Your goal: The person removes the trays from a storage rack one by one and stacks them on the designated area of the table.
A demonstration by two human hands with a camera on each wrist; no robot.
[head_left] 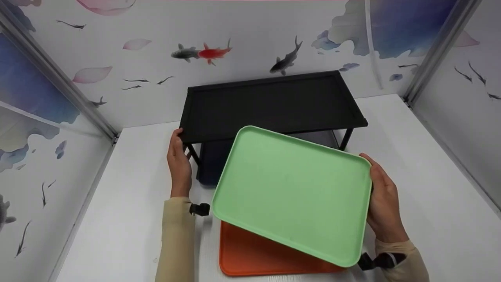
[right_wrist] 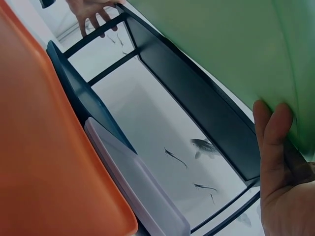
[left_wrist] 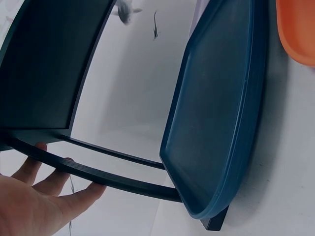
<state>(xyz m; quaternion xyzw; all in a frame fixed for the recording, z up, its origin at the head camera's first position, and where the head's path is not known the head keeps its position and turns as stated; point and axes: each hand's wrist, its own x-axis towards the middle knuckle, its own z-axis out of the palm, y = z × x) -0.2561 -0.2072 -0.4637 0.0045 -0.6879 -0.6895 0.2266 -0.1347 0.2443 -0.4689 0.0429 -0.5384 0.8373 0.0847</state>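
Note:
My right hand (head_left: 385, 199) grips the right edge of a light green tray (head_left: 291, 192), thumb on top and fingers under it (right_wrist: 280, 172). The tray hangs tilted above an orange tray (head_left: 254, 254) that lies flat on the white table. My left hand (head_left: 179, 164) rests against the left end of a black two-level rack (head_left: 270, 102). Its straight fingers (left_wrist: 34, 196) lie behind the rack's side bar. A dark blue tray (left_wrist: 216, 108) sits under the rack's top shelf.
A pale lilac tray (right_wrist: 138, 187) lies beside the blue one under the rack. The white table (head_left: 422, 156) is boxed in by walls with fish wallpaper (head_left: 203, 53) and metal corner posts at left and right.

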